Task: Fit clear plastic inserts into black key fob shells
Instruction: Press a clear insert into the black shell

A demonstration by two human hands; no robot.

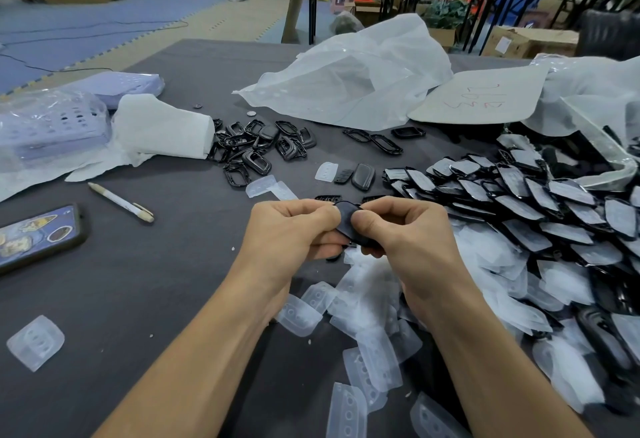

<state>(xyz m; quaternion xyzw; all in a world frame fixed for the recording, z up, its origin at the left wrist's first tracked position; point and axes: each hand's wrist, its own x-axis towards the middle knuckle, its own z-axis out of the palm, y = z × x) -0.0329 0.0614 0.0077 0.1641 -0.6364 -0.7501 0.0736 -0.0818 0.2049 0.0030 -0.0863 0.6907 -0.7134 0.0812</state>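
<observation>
A storeroom with cardboard boxes, folding tables and blue floor mats lies behind a counter [145, 299] covered in dark grey cloth. Above the middle of the counter both hands meet on one black key fob shell [346, 219]. The left hand [291, 229] pinches its left edge with curled fingers and the thumb on top. The right hand [408, 226] grips its right side, the thumb pressing down on the shell's face. Whether an insert already sits inside the shell cannot be told, as the fingers cover it. Just beneath the hands and towards the near edge spreads a loose heap of clear plastic inserts [367, 306], and a single insert [35, 342] lies well apart at the near left. To the right, a big overlapping pile of black shells [519, 202] runs towards a clear bag. Farther back a small heap of black frames [252, 150] lies beside crumpled white paper [162, 126]. A pen [121, 202] and a phone [38, 233] lie at the left, and a white plastic bag [353, 81] and a cardboard sheet [481, 94] lie at the far side.
</observation>
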